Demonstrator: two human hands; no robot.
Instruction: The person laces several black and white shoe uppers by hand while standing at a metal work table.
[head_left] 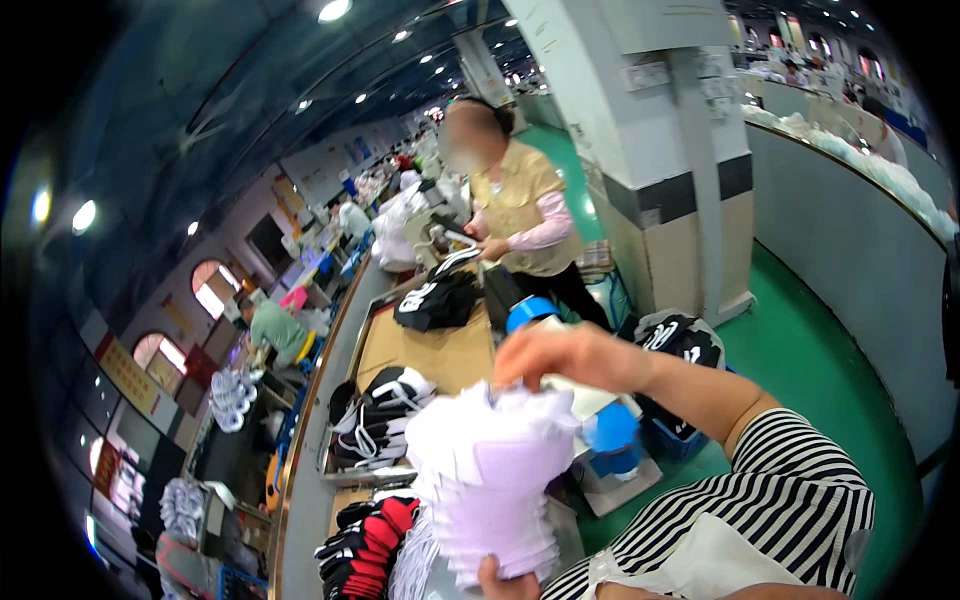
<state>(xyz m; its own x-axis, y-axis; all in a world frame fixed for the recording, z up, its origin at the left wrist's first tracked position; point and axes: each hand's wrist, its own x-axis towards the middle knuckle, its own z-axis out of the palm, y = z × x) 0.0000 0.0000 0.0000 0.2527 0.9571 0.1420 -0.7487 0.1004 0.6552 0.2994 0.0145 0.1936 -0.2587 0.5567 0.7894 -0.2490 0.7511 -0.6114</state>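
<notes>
Near ctr, I see L hand (pixel 508 580) holding white fabric stack (pixel 495 475) low, R hand (pixel 568 357) curled up top, can't tell if pinching; red-black pieces (pixel 370 548) left.

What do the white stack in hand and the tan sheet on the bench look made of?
White stack: probably matte fabric; thin layers, soft wavy edges, though paper isn't ruled out. Tan sheet: likely cardboard, dull finish; flat, plain brown face.
</notes>
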